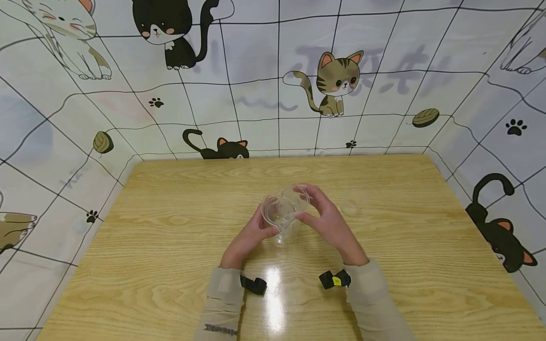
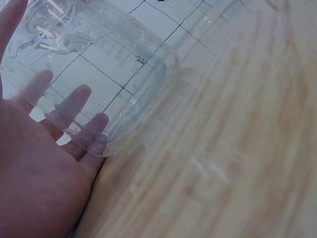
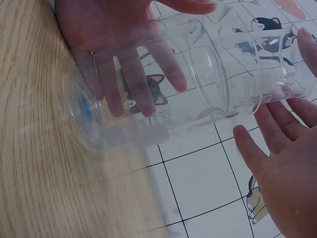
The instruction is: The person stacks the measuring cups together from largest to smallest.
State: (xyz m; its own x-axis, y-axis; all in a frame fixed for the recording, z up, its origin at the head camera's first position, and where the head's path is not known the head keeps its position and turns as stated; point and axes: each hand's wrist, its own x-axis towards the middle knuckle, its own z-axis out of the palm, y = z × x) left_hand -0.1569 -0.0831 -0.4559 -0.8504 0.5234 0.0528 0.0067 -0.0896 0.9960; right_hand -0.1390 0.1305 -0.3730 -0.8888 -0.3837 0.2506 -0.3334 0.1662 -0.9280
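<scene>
Near the middle of the wooden tabletop [image 1: 170,227], two clear beakers held close together. Round the wall of the large graduated beaker [image 1: 272,213], fingers and thumb of the left hand [image 1: 256,229], curved and gripping from the left side. Seemingly upright, with base low at the wood; contact there hard to tell. At its mouth, the small beaker [image 1: 292,201], pinched between thumb and fingers of the right hand [image 1: 323,215]. Long axis of this small one seemingly tilted, rim toward the right fingers, lower end apparently inside the wider rim. Through so much transparent wall, impossible to tell how deep. Nearer to the small beaker, the right hand; nearer to the large one, the left.
</scene>
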